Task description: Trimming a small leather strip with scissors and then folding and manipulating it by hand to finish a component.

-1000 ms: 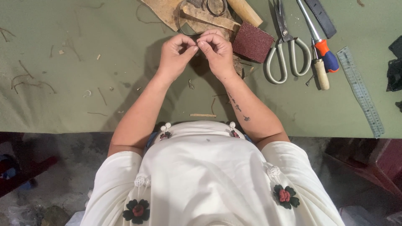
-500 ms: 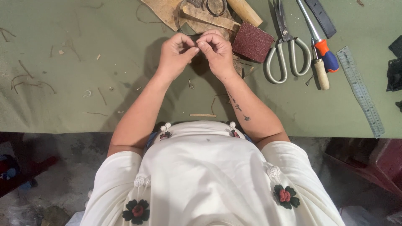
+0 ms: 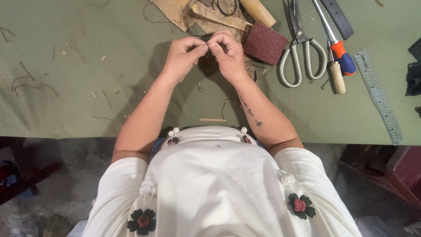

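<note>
Little differed from earlier frames: both hands stayed together near table's (image 3: 87, 118) far edge, barely shifted. Left hand (image 3: 184, 57) curled nearly closed, fingertips pinched against right's. Right hand (image 3: 228, 55) likewise curled, thumb and forefinger pinching. Pinched item too small to tell. Dark red sanding block (image 3: 265, 43) lay just beside right hand; scissors (image 3: 301, 52), screwdriver (image 3: 337, 48), ruler (image 3: 378, 94) lay further toward right edge.

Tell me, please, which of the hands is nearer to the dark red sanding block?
Right. The right hand sits just beside the dark red sanding block; the left hand is farther away, beyond the right.
</note>
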